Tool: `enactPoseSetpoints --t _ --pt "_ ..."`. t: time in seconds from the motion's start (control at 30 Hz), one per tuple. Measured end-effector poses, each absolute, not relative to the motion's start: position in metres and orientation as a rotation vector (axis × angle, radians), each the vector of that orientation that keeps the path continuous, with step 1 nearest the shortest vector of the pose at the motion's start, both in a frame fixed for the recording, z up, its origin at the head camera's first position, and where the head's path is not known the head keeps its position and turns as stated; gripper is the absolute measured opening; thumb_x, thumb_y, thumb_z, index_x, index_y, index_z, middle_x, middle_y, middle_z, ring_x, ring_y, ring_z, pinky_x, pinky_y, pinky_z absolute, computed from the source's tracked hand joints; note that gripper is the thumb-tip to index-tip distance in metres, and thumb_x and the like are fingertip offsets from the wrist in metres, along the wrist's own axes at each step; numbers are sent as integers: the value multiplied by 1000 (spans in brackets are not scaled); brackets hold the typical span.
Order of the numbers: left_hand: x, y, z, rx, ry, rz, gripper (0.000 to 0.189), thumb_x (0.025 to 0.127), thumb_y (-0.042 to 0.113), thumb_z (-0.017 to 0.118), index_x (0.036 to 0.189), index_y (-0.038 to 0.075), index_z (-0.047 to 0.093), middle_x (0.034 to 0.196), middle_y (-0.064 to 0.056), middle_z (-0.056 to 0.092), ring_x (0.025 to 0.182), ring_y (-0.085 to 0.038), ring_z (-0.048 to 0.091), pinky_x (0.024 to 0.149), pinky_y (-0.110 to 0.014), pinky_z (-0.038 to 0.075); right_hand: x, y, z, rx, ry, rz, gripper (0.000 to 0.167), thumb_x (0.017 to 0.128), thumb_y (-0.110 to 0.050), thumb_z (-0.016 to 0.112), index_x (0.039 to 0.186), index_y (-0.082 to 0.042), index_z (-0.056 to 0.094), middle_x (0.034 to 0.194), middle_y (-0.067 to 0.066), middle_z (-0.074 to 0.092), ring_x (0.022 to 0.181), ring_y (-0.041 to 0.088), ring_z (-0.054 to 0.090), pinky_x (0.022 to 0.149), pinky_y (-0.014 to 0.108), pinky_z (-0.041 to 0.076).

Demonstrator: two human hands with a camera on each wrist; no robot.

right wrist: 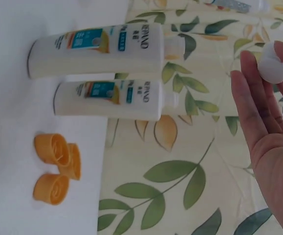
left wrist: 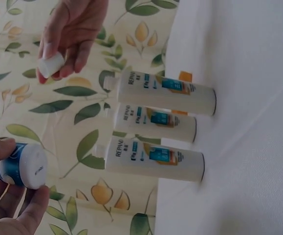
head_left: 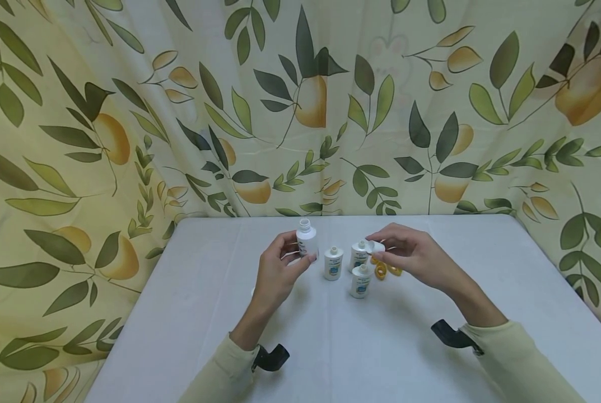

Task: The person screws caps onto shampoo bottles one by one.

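Observation:
In the head view, my left hand (head_left: 275, 268) grips a small white bottle (head_left: 307, 242) upright, its threaded neck bare; the left wrist view shows its base and blue label (left wrist: 15, 164). My right hand (head_left: 415, 254) pinches a white cap (head_left: 377, 247) between thumb and fingers, held apart from that bottle. Between the hands, three white bottles with blue and orange labels stand on the table: a left one (head_left: 332, 266), a back one (head_left: 358, 257) and a front one (head_left: 360, 282). Their narrow necks have no caps on.
Several orange ring-like caps (right wrist: 52, 148) lie on the white-covered table (head_left: 310, 347), behind the bottles and below my right hand. A leaf-and-fruit patterned curtain (head_left: 280, 157) hangs past the table's far edge. Black wrist camera mounts (head_left: 272, 358) stick out from both sleeves.

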State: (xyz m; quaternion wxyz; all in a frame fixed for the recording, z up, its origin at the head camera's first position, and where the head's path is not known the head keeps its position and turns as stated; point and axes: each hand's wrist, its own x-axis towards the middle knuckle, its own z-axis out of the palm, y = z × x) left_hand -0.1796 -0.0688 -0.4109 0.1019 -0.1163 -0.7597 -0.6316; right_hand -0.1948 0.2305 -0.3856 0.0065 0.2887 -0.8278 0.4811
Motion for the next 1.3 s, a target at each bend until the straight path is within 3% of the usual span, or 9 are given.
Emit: enactPoseSetpoints --t 0.27,0.67,1.1,1.3 --pt "-175 -66 -412 -390 -2203 -1925 51 84 2 81 130 5 59 123 -13 64 110 -27 66 94 -29 58 -192 220 -377 855 -2546 1493 32 95 -7 72 126 -10 67 119 1 68 93 15 69 82 22 59" --pt "-169 -58 -414 -521 -2209 -1918 52 84 2 81 131 5 58 126 -11 63 111 -26 66 95 -27 57 -192 208 -368 870 -2477 1548 26 93 -5 73 117 -12 68 116 1 66 101 16 68 88 26 59" --pt "-165 -49 -414 -620 -2231 -1938 51 85 0 80 131 6 59 126 -8 64 112 -22 65 96 -26 56 -194 201 -361 1006 -2374 1560 34 91 2 73 122 -11 70 121 1 66 107 16 67 95 25 56" --pt "-164 -45 -416 -674 -2222 -1950 50 86 1 79 132 5 59 126 -8 64 112 -21 65 97 -27 56 -193 197 -357 1051 -2337 1593 39 91 5 71 127 -7 68 123 8 62 108 15 68 95 25 57"
